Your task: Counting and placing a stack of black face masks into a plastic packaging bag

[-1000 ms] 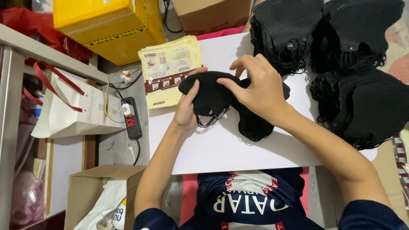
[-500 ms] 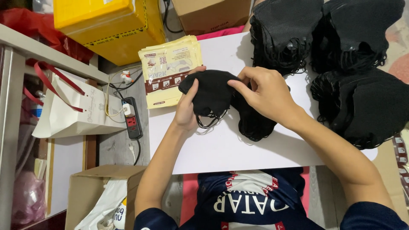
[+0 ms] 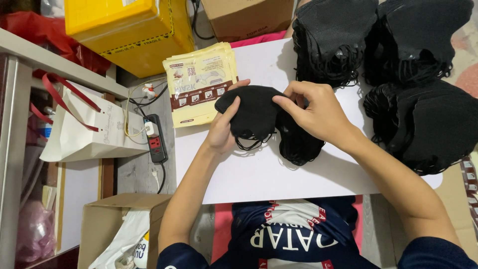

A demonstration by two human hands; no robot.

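Note:
A black face mask point(image 3: 254, 115) is held over the white board point(image 3: 259, 174) between both hands. My left hand point(image 3: 222, 130) grips its left side, thumb on top. My right hand point(image 3: 314, 112) pinches its right edge with the fingertips. Under my right hand lies a small pile of black masks point(image 3: 298, 144). A stack of yellow-and-brown mask packets point(image 3: 199, 87) lies just left of the held mask, touching my left fingertips' area.
Three tall stacks of black masks point(image 3: 423, 124) fill the right and far side of the board. A yellow box point(image 3: 134, 30) and brown carton point(image 3: 244, 17) sit beyond. A white paper bag point(image 3: 82, 129), power strip point(image 3: 155, 139) and open cardboard box point(image 3: 119, 229) lie left.
My right hand has slid right, from covering the mask to pinching its right edge. The mask is now spread out and more exposed between both hands.

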